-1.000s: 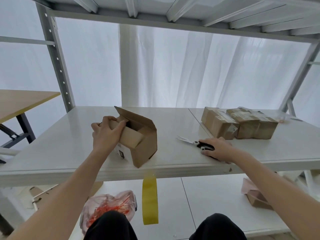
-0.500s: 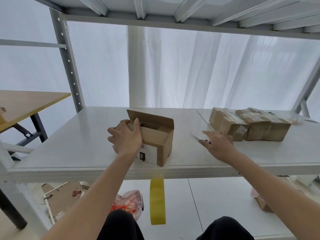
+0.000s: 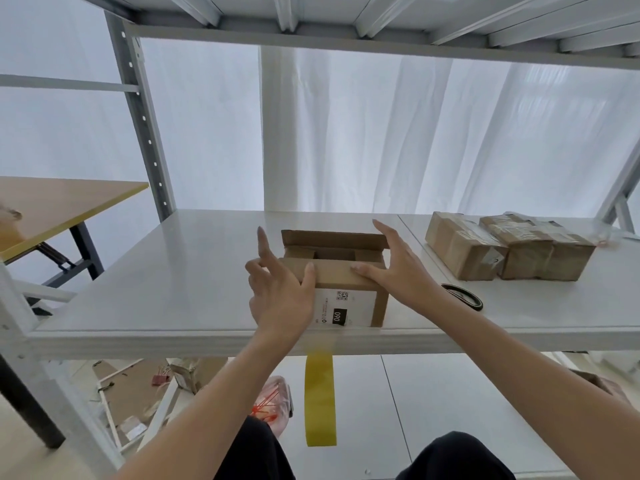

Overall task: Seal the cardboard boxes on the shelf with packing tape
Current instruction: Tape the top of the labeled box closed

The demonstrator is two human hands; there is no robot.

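**1. Tape strip** (image 3: 319, 400): yellow, hanging from the near lip of the shelf (image 3: 166, 282), directly below the open box. Its lower end is free.

**2. Left hand** (image 3: 280, 299): at the left end of the open box (image 3: 343, 306). The thumb lies on the near flap and the forefinger is raised straight. It grips nothing.

**3. Right hand** (image 3: 401, 271): at the box's right end. The thumb rests on the same near flap, and the fingers are straight and spread along the right side toward the far flap. The hands are apart with the box between them, both laid flat on card rather than clasped.

**4. Open box**: mid-shelf at the near edge, with its label facing near. The near flap is folded in, the far flap stands upright and the top seam is open. No tape shows on it.
- Step, as judged: closing the flaps ahead of taping.
- Next move, as judged: bring the far flap down to meet the near one. One hand then holds the seam while the other reaches for the strip just below.

**5. Scissors** (image 3: 464, 295): right of the box, just beside the right wrist. A black handle loop shows; the rest is hidden by the forearm.

**6. Sealed boxes** (image 3: 509, 251): far right on the shelf, already taped, well apart from both hands.

**7. Curtain** (image 3: 381, 133): white, behind the shelf.
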